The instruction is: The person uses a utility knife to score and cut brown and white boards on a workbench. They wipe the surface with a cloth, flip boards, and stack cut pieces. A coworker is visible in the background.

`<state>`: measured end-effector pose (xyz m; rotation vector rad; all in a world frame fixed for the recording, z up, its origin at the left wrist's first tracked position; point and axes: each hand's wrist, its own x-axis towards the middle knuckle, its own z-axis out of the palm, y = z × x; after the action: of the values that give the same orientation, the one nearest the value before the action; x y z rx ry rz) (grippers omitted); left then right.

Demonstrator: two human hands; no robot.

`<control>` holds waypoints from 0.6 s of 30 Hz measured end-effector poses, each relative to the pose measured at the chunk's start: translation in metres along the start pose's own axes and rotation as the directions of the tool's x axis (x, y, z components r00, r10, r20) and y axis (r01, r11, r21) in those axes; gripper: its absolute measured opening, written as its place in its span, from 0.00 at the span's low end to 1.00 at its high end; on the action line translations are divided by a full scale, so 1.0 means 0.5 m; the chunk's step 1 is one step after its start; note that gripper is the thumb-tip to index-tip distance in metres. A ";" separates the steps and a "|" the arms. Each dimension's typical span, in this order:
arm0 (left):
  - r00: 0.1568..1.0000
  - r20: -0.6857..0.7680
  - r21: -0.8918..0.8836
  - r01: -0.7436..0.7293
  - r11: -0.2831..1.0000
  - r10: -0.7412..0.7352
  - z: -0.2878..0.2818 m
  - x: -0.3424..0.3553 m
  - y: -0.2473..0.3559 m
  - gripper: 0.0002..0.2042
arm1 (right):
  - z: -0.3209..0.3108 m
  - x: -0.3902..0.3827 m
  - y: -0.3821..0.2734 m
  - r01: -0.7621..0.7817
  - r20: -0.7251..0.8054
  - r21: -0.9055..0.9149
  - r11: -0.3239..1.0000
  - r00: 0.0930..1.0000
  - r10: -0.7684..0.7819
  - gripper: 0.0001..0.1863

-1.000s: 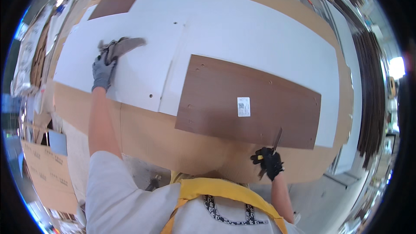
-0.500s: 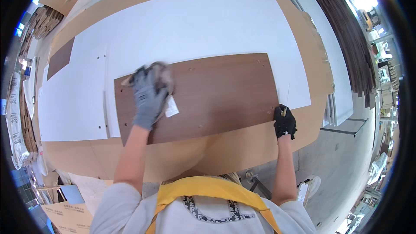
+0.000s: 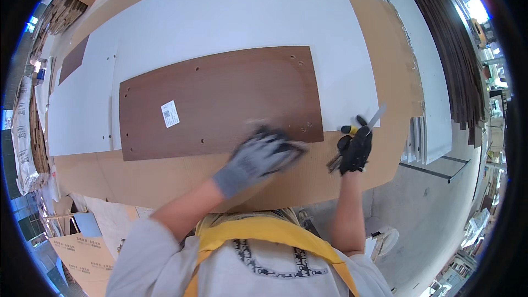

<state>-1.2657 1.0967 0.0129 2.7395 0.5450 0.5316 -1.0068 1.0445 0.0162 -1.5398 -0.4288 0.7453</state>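
A brown wood-look panel (image 3: 220,99) with small drilled holes lies on larger white boards (image 3: 242,11). A white label (image 3: 170,114) is stuck on its left part. My left hand (image 3: 256,157), in a grey glove, is closed on a crumpled rag (image 3: 292,155) at the panel's near edge, right of the middle; both are motion-blurred. Just off the panel's near right corner, my black-gloved right hand (image 3: 356,147) is closed around a knife (image 3: 377,116). Its pale blade sticks out past the fingers, and a bit of yellow shows by the thumb.
Brown cardboard (image 3: 286,181) lies under the boards along the near edge. A stack of dark strips (image 3: 440,44) rests on white panels at the right, beside a metal frame (image 3: 448,176). A smaller brown piece (image 3: 73,61) lies far left. A cardboard box (image 3: 82,258) stands lower left.
My left hand has swept the rag from the panel's left end to its near edge on the right. The label is now uncovered. In my right hand the knife blade now shows plainly.
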 end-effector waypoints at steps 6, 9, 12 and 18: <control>0.010 -0.028 -0.313 0.949 0.018 -1.000 -0.222 -0.461 -0.032 0.23 | -0.020 0.170 -0.052 0.262 0.514 -0.514 0.817 0.857 0.049 0.14; -0.183 -0.177 -0.619 0.785 -0.035 -0.967 -0.302 -0.664 -0.047 0.19 | 0.082 0.270 -0.078 -0.001 0.574 -0.551 0.834 0.725 0.381 0.18; 0.031 -0.185 -0.666 0.731 0.149 -0.982 -0.330 -0.566 -0.062 0.16 | 0.177 0.324 -0.097 0.733 0.850 -0.502 0.458 0.515 0.109 0.20; 0.469 -0.201 -0.424 0.750 0.508 -0.860 -0.272 -0.256 -0.202 0.23 | 0.284 0.426 -0.097 0.318 0.680 -0.705 0.634 0.558 0.477 0.18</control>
<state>-1.4621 1.1617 0.0603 1.7392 1.6310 0.7930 -0.9427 1.2967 0.0238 -1.9161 -1.6141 1.5373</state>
